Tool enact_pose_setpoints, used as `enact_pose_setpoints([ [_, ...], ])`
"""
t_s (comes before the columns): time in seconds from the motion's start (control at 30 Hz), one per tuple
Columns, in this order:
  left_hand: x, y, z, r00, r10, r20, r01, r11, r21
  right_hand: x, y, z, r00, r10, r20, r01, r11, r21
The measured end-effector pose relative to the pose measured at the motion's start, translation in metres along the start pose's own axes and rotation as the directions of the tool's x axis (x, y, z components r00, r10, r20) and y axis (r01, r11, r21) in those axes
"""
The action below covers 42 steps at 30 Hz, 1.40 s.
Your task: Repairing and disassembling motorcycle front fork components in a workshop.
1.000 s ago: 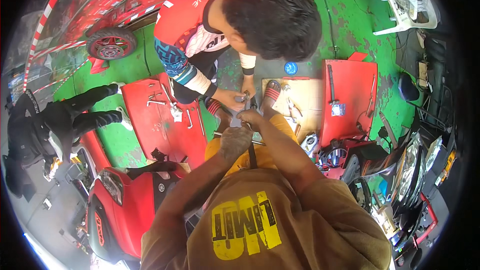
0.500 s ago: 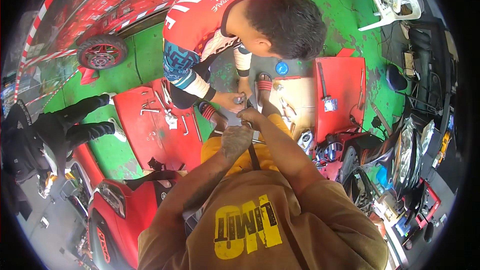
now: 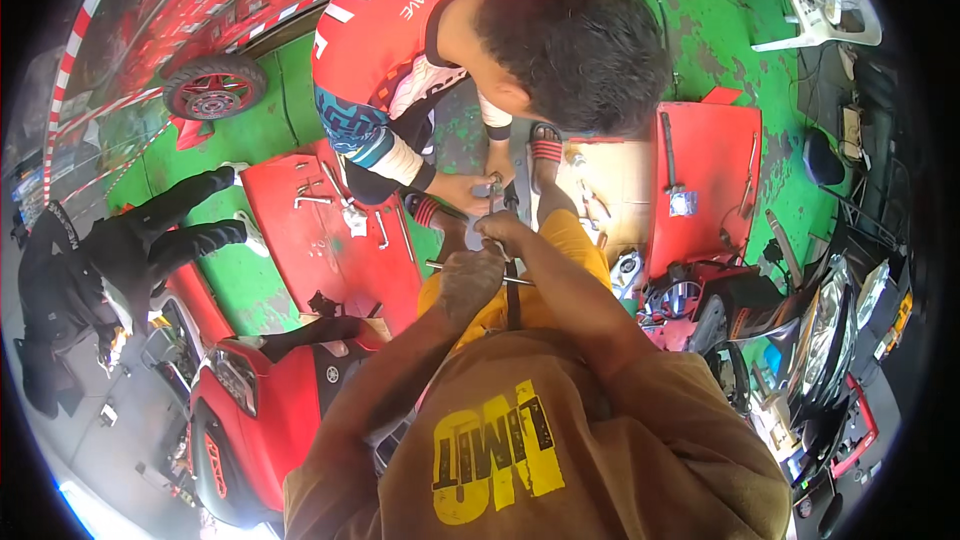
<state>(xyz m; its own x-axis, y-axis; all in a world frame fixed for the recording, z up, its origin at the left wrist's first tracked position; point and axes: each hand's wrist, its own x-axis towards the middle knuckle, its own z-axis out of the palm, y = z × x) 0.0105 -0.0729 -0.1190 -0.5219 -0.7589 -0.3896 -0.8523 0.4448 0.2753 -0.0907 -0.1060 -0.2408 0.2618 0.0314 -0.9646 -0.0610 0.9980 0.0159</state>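
Co-worker's head (image 3: 575,55) shifted | metal bar (image 3: 521,282) juts either side of left fingers (image 3: 487,263)

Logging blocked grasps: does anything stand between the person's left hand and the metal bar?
Nothing visible does: the left hand is closed on the metal bar, whose ends stick out on either side. The right hand and the co-worker's hands lie beyond it, not between; what the palm covers is hidden.

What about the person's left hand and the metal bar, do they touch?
Touching. The head view shows the left hand closed over the metal bar, whose ends poke out on both sides of it.
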Motion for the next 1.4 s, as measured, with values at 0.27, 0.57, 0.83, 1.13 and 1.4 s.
enact_pose_setpoints([
  [0.27, -0.004, -0.004, 0.002, 0.994, 0.099, -0.045, -0.098, 0.995, 0.014, -0.005, 0.002, 0.002, 0.999, -0.023, -0.043, 0.023, 1.0, -0.003],
  [0.57, 0.009, -0.005, -0.004, 0.989, 0.036, 0.141, -0.022, 0.995, -0.102, -0.005, -0.006, -0.001, 0.999, -0.039, -0.02, 0.038, 0.998, -0.043],
  [0.83, 0.013, 0.001, -0.009, 0.994, -0.018, 0.107, 0.021, 0.999, -0.032, -0.002, -0.005, -0.005, 0.999, 0.008, -0.036, -0.007, 1.0, 0.024],
  [1.13, 0.018, 0.0, 0.009, 0.988, 0.085, -0.13, -0.078, 0.995, 0.063, 0.0, -0.011, -0.007, 1.0, 0.019, 0.017, -0.019, 1.0, -0.005],
  [1.4, 0.031, 0.0, 0.005, 0.991, 0.067, 0.119, -0.057, 0.995, -0.083, 0.021, -0.002, -0.017, 0.998, 0.05, 0.031, -0.049, 0.998, -0.029],
])
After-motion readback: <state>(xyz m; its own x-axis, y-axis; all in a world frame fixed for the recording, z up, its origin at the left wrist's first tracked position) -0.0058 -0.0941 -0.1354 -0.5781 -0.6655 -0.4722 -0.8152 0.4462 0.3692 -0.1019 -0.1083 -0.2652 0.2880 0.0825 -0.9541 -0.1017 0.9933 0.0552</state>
